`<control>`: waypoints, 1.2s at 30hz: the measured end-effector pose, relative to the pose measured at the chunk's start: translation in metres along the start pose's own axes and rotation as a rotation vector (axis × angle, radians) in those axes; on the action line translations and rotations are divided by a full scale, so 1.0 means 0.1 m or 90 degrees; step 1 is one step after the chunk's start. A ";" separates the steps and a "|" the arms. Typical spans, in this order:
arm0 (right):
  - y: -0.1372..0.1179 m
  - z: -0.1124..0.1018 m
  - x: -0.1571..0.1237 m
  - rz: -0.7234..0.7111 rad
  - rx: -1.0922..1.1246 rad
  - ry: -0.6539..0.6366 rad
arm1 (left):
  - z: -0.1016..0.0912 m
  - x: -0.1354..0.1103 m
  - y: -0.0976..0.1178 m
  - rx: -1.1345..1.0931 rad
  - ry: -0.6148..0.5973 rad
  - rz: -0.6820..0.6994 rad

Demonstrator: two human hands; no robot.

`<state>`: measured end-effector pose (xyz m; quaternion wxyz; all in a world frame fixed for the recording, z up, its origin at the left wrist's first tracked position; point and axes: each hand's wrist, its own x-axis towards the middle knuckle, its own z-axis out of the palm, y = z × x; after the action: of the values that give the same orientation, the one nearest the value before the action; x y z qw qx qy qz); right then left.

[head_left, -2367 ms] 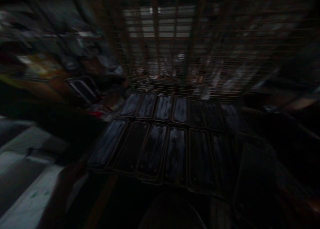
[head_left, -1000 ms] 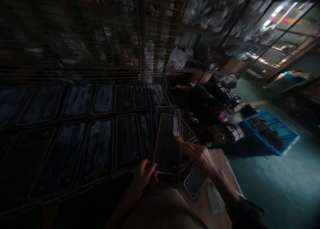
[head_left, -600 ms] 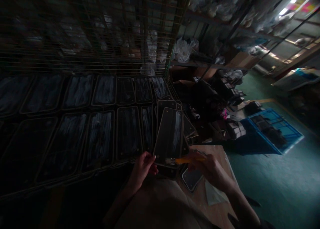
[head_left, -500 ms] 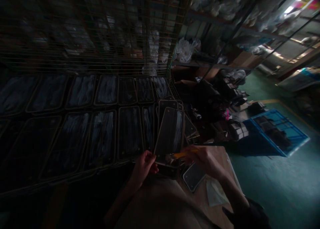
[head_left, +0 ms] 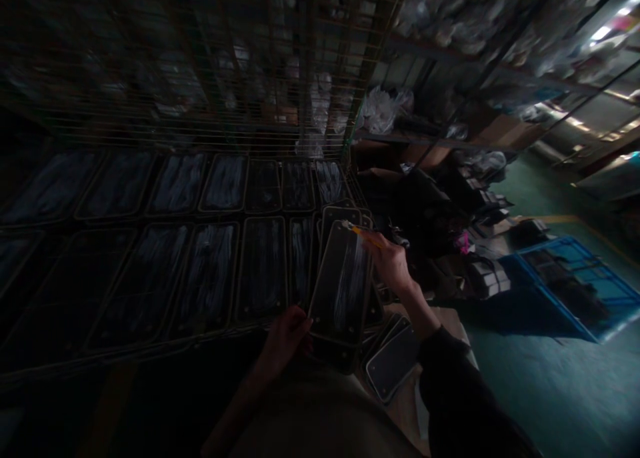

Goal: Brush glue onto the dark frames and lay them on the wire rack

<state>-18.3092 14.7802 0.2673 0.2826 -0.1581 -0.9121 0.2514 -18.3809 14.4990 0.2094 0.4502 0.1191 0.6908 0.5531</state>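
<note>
My left hand [head_left: 285,338] pinches the near left corner of a dark rectangular panel [head_left: 341,285] with a light rim, held over a small stack of the same panels. White streaks cover the panel's right half. My right hand [head_left: 391,263] grips a small brush with a yellow handle [head_left: 364,235]. Its bristles rest at the panel's far right corner.
Two rows of streaked dark panels [head_left: 210,271] lie on a wire rack to the left, under more wire shelves [head_left: 200,78]. Loose panels [head_left: 395,361] sit on a wooden board by my right arm. A blue crate [head_left: 575,285] stands on the green floor; bags and boxes fill shelves behind.
My right hand has carried the brush from the panel's near edge up to its far corner, and more white streaks show on the panel. The left hand keeps its hold.
</note>
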 end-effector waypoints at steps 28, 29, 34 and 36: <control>0.04 -0.02 -0.32 0.169 0.216 0.044 | -0.01 0.00 0.00 0.012 0.041 0.071; 0.06 -0.01 -0.31 0.129 0.170 0.043 | -0.01 0.00 -0.01 0.005 0.042 0.070; -0.10 -0.13 -0.56 0.055 0.151 -0.114 | 0.04 -0.02 0.01 0.010 0.045 0.048; -0.19 -0.22 -0.65 0.115 0.247 -0.175 | 0.06 -0.03 0.02 0.015 0.037 0.029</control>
<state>-18.2480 14.7444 0.2651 0.1573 -0.1458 -0.8589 0.4650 -18.3757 14.5013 0.2132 0.4160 0.1235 0.7070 0.5584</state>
